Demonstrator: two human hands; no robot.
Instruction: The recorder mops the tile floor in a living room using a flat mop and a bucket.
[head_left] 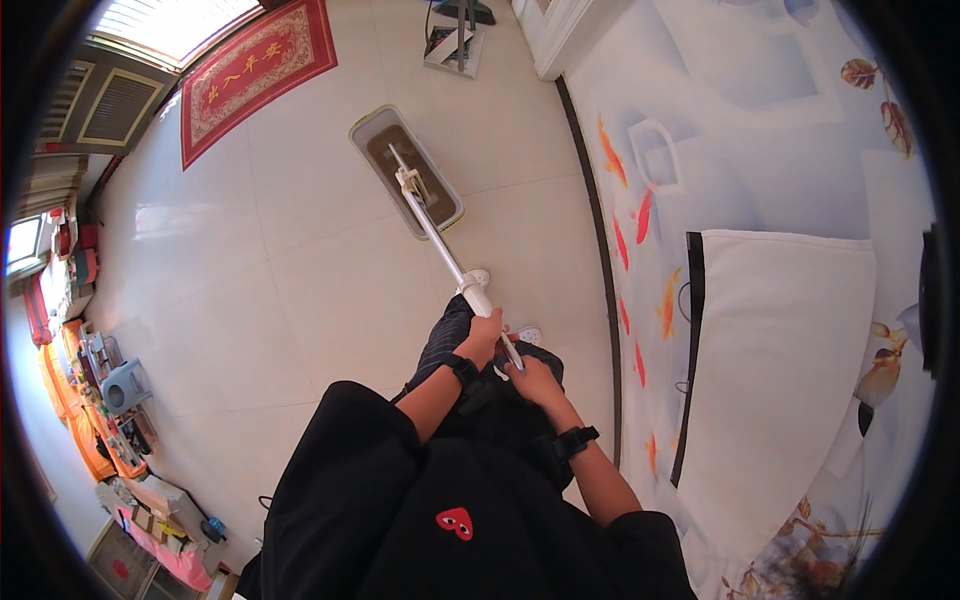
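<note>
A mop with a silver pole and a white grip slopes away from me. Its lower end stands in a long grey bucket of brownish water; the mop's head is hidden under the water. My left hand is wrapped round the white part of the pole. Closer to my body, my right hand closes on the upper end of the handle, beside my left. Both wrists wear black bands.
White shoes show just below the hands. A red doormat lies at the far left, a dustpan at the far side. A painted wall with a hanging white cloth bounds the right. Shelves and a blue stool line the left.
</note>
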